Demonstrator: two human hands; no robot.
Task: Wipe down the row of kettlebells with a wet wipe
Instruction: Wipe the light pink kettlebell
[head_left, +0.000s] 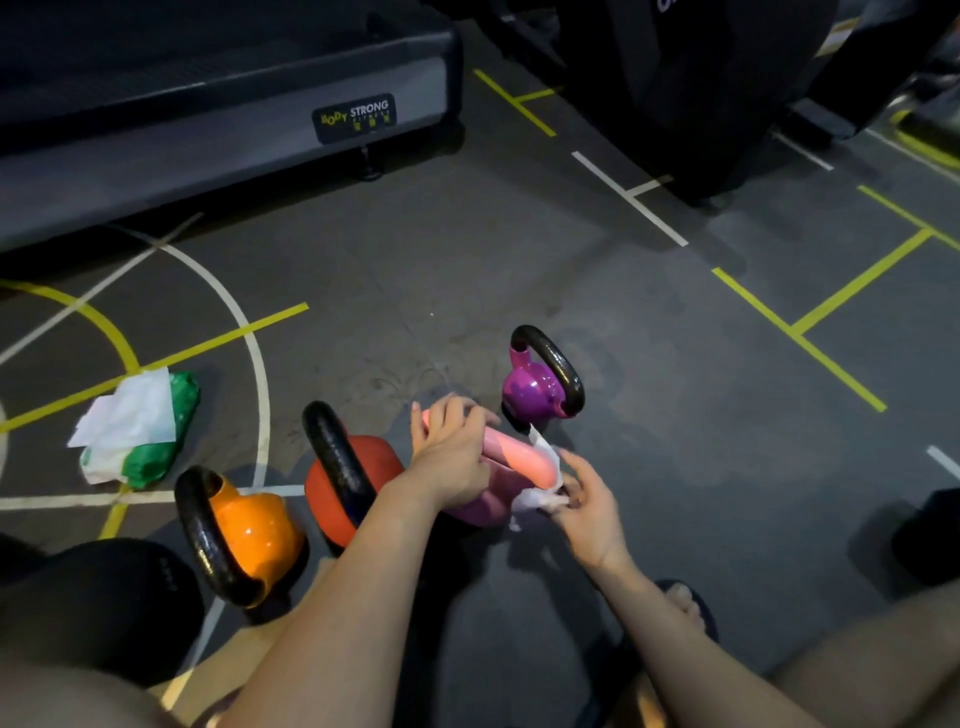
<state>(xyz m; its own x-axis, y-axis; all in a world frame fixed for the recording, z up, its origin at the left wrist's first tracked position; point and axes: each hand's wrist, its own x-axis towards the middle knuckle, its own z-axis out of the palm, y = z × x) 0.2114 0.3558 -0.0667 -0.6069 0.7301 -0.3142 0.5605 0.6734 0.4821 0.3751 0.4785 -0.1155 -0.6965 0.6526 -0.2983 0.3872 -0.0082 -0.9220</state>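
Where we're at: mid-wipe on the pink kettlebell (519, 460), which sits on the gym floor (675, 415) in a row between the red kettlebell (387, 457) and the purple kettlebell (535, 387). The orange kettlebell (260, 530) is at the near-left end.
Done so far: honestly can't tell which ones are already clean, nothing on them gives it away. My guess is the row's roughly half done, since the work is in the middle of it.
Left to do: at least the rest of the pink one, body included, probably a neighbour or two.
Left grip (452, 452): fingers curled over the far end of the pink handle, steadying it.
Right grip (587, 506): fingers pinched on the wet wipe (535, 500), right at the near end of that handle.
Wipe: looped round the handle, white, a bit scrunched.
Spares: green wipe pack (145, 431) on the floor, well off to the left.
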